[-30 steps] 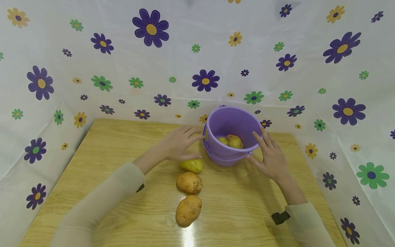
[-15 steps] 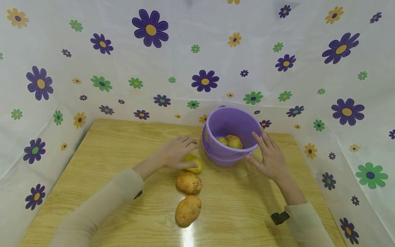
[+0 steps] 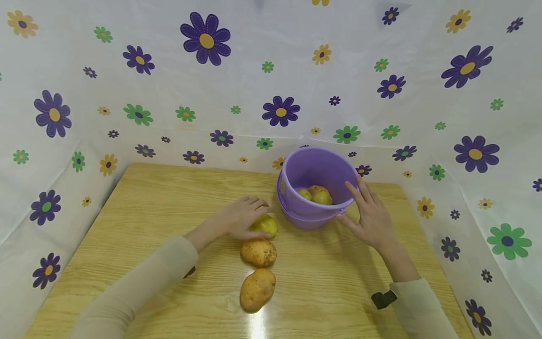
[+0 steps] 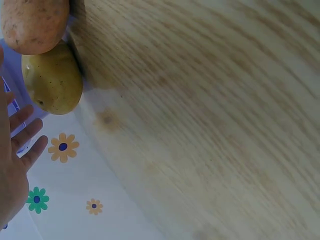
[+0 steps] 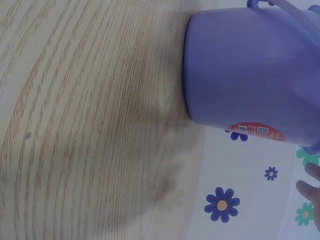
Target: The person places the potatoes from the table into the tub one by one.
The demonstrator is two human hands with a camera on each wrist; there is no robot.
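Note:
My left hand (image 3: 240, 219) is over a smooth yellow-green fruit (image 3: 267, 225), pear-like, on the table. Its thumb lies at the near side and its fingers reach over the far side. The left wrist view shows the fingers spread beside the fruit (image 4: 52, 80); whether they touch it is unclear. My right hand (image 3: 372, 219) is at the right side of a purple bucket (image 3: 298, 209), fingers spread and straight near the rim, thumb by the handle joint. Several yellow-green fruits (image 3: 322, 197), one reddish on top, lie inside the bucket.
Two brown potatoes lie in a row toward me: one potato (image 3: 258, 253) right by the fruit, another potato (image 3: 257, 289) nearer. The wooden table (image 3: 169, 197) ends at a flower-printed white sheet (image 3: 237, 84) at the back and sides.
My left hand has moved away from the bucket's left side, down and slightly left, onto the yellow-green fruit. The right hand has stayed at the bucket's rim.

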